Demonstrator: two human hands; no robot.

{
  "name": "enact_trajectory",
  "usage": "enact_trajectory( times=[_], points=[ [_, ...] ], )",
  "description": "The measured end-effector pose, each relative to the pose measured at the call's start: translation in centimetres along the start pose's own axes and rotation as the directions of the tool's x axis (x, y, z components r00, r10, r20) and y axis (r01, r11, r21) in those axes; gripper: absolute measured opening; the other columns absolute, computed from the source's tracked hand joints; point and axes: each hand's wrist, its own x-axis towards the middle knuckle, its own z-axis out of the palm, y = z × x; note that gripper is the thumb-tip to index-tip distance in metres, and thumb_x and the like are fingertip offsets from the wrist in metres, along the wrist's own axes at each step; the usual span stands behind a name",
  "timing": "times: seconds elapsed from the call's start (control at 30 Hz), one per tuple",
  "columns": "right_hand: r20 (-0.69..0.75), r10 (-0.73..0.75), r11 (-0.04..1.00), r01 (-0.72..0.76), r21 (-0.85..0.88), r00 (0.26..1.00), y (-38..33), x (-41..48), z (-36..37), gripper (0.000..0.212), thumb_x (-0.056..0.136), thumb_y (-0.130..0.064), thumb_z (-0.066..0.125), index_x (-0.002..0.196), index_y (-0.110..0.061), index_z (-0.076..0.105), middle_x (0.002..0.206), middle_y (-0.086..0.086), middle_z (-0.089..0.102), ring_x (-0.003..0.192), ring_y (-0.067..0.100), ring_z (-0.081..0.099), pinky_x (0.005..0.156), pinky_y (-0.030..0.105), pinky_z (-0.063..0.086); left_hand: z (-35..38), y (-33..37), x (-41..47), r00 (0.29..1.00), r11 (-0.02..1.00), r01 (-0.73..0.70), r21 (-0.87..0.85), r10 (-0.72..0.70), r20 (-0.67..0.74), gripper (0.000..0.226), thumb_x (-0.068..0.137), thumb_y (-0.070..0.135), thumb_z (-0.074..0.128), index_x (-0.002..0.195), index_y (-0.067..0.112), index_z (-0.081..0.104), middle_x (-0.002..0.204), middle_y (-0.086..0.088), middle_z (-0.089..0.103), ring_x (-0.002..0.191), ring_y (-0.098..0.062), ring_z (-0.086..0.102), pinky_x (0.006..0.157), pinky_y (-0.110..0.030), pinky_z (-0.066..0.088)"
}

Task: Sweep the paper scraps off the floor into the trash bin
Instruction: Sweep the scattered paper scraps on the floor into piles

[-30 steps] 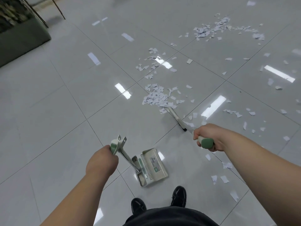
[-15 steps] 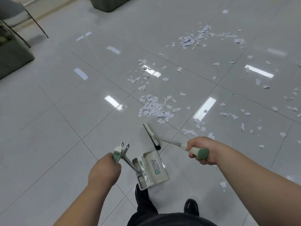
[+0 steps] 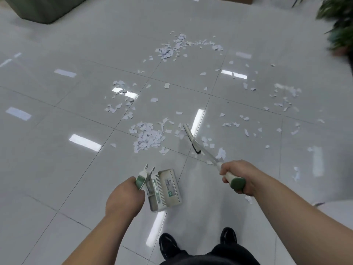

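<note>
Paper scraps (image 3: 148, 137) | left hand (image 3: 124, 196) grips 1 dustpan (image 3: 166, 190) | right hand (image 3: 238, 176) grips 1 broom (image 3: 191, 138)

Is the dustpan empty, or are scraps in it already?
Empty: the dustpan shows no scraps; the pile lies on the floor ahead.

Dustpan (image 3: 166, 190) left of broom (image 3: 191, 139)
</note>
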Motion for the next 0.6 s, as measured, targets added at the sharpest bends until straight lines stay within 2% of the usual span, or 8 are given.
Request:
enact_trajectory(
  times=[0.3, 0.47, 0.6],
  points=[
    [-0.229, 0.059, 0.960, 0.008, 0.280, 0.972, 3.7, -1.8, -6.8, 0.025, 0.077, -0.005, 0.064, 0.102, -0.007, 0.063, 0.069, 0.013, 0.065, 0.051, 0.020, 0.054, 0.050, 0.020, 0.038, -0.1, 8.1, 3.4, 0.970, 0.967, -0.244, 0.073, 0.242, 0.035, 0.007, 0.084, 0.014, 0.047, 0.080, 0.019, 0.050, 0.073, 0.001, 0.061, 0.066, -0.018, 0.056, 0.054, -0.028, 0.037],
    [-0.319, 0.169, 0.914, -0.027, 0.405, 0.932, 6.5, 1.0, -11.4, 0.032, 0.073, -0.006, 0.062, 0.105, -0.007, 0.062, 0.088, 0.016, 0.064, 0.062, 0.025, 0.055, 0.048, 0.019, 0.039, 1.1, 15.0, 4.4, 0.918, 0.904, -0.396, 0.164, 0.382, 0.108, 0.009, 0.083, 0.012, 0.046, 0.081, 0.020, 0.050, 0.075, 0.003, 0.059, 0.067, -0.017, 0.055, 0.054, -0.028, 0.036],
    [-0.334, 0.268, 0.876, -0.085, 0.475, 0.904, 8.4, 2.5, -14.6, 0.025, 0.074, -0.004, 0.057, 0.098, -0.009, 0.058, 0.083, 0.013, 0.054, 0.065, 0.025, 0.050, 0.044, 0.017, 0.035, 1.9, 20.3, 4.9, 0.883, 0.854, -0.468, 0.228, 0.442, 0.160, 0.012, 0.083, 0.010, 0.044, 0.086, 0.020, 0.050, 0.076, 0.002, 0.060, 0.066, -0.018, 0.054, 0.054, -0.028, 0.036]
  ],
)
